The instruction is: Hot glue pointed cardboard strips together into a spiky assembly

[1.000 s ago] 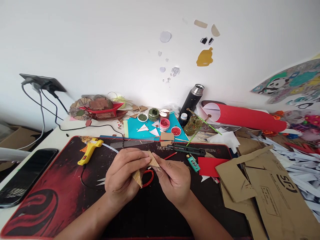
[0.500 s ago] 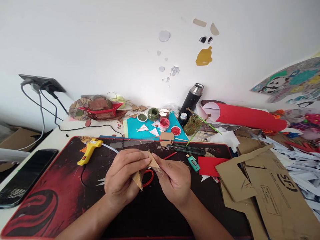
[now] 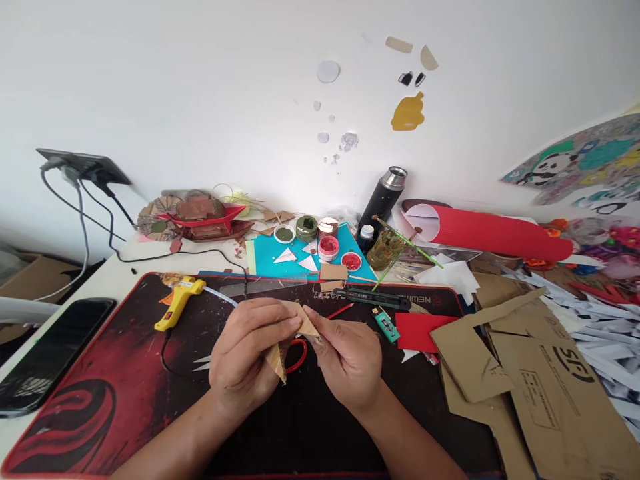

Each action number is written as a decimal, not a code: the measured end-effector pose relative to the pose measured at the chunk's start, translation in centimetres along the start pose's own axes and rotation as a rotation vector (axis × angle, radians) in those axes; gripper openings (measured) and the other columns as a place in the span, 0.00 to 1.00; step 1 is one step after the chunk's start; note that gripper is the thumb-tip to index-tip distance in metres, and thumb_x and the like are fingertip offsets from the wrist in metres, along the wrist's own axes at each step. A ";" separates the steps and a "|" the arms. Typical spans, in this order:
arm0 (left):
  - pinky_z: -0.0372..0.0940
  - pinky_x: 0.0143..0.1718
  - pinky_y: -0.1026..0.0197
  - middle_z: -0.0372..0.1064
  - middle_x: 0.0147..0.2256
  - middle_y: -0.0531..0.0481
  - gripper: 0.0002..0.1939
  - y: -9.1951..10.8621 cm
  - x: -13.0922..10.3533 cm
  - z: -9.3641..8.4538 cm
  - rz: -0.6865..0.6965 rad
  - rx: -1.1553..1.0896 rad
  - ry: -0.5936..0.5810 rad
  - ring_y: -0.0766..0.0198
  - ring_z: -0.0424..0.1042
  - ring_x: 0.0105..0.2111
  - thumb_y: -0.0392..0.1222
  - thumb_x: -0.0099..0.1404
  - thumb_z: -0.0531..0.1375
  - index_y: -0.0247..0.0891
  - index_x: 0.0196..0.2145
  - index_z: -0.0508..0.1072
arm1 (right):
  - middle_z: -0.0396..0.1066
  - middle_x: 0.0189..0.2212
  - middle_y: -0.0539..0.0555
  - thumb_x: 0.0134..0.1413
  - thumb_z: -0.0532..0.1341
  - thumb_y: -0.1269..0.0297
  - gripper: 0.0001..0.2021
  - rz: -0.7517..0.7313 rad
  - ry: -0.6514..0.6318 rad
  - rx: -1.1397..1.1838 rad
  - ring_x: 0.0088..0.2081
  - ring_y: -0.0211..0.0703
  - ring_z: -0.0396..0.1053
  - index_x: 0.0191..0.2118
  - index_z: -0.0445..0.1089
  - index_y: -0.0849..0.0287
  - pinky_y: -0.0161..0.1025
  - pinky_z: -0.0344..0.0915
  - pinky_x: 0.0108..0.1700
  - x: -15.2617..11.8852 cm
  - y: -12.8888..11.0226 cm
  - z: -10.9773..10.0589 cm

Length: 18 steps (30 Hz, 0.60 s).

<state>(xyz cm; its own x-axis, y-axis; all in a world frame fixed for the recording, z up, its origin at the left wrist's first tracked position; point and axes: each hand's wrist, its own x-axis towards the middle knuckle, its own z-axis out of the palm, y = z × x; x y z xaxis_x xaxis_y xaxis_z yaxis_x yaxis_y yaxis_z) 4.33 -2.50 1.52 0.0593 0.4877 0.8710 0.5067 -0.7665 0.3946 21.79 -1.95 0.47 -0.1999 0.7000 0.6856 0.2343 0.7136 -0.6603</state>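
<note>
Between my two hands is a small piece of bent cardboard (image 3: 276, 363), held above the dark desk mat. My left hand (image 3: 250, 350) wraps its fingers over the piece, and a pointed corner sticks out below them. On the other side, my right hand (image 3: 350, 360) pinches the piece's right end between thumb and fingers. Much of the cardboard is hidden by my fingers. Under it lie scissors with red handles (image 3: 299, 357); their blades (image 3: 203, 363) show left of my left hand. A yellow glue gun (image 3: 180, 303) rests farther left on the mat.
A phone (image 3: 55, 353) lies at the left. Behind are open paint jars (image 3: 307, 229), a model boat (image 3: 205, 223), a black flask (image 3: 383, 197) and a jar with brushes (image 3: 386, 250). Cardboard sheets (image 3: 545, 380), red card (image 3: 417, 331) and a utility knife (image 3: 377, 297) lie to the right.
Almost nothing differs. Both hands keep their hold on the cardboard piece, which has shifted only very slightly.
</note>
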 end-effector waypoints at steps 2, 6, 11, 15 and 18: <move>0.75 0.44 0.54 0.79 0.41 0.44 0.08 0.0 0.1 0.0 -0.001 0.006 0.004 0.58 0.79 0.43 0.25 0.69 0.66 0.33 0.44 0.79 | 0.83 0.31 0.52 0.71 0.62 0.74 0.22 0.002 0.000 -0.004 0.25 0.38 0.75 0.67 0.74 0.55 0.35 0.70 0.28 -0.1 0.1 0.0; 0.75 0.44 0.54 0.79 0.41 0.44 0.08 0.0 0.0 0.0 -0.015 -0.003 0.002 0.57 0.79 0.43 0.26 0.69 0.66 0.34 0.44 0.79 | 0.83 0.32 0.52 0.71 0.63 0.75 0.23 0.015 0.008 0.021 0.25 0.38 0.76 0.66 0.75 0.54 0.34 0.71 0.29 -0.2 0.2 0.1; 0.75 0.45 0.53 0.79 0.42 0.43 0.09 -0.2 -0.3 0.0 -0.045 -0.033 -0.003 0.57 0.79 0.44 0.25 0.69 0.66 0.33 0.45 0.79 | 0.85 0.34 0.52 0.71 0.63 0.75 0.22 0.038 0.007 0.033 0.27 0.39 0.79 0.66 0.75 0.53 0.34 0.73 0.30 -0.2 0.1 0.1; 0.76 0.45 0.52 0.80 0.42 0.44 0.10 -0.3 -0.4 -0.1 -0.041 -0.039 -0.006 0.56 0.80 0.44 0.26 0.70 0.66 0.35 0.46 0.79 | 0.85 0.34 0.52 0.71 0.63 0.74 0.22 0.029 0.009 0.036 0.28 0.39 0.80 0.66 0.75 0.53 0.33 0.75 0.31 -0.2 0.1 0.1; 0.76 0.44 0.52 0.81 0.42 0.45 0.10 -0.3 -0.5 -0.2 -0.045 -0.029 0.000 0.56 0.80 0.43 0.28 0.70 0.66 0.37 0.47 0.80 | 0.85 0.34 0.52 0.71 0.63 0.74 0.23 0.024 0.008 0.028 0.28 0.39 0.80 0.67 0.74 0.52 0.33 0.76 0.32 -0.2 0.1 0.0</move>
<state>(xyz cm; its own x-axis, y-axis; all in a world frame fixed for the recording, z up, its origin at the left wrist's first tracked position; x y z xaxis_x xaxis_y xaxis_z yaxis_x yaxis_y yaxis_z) 3.94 -2.56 1.05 0.0372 0.5221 0.8521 0.4839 -0.7554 0.4417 21.83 -1.96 0.25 -0.1868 0.7169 0.6717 0.2123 0.6970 -0.6849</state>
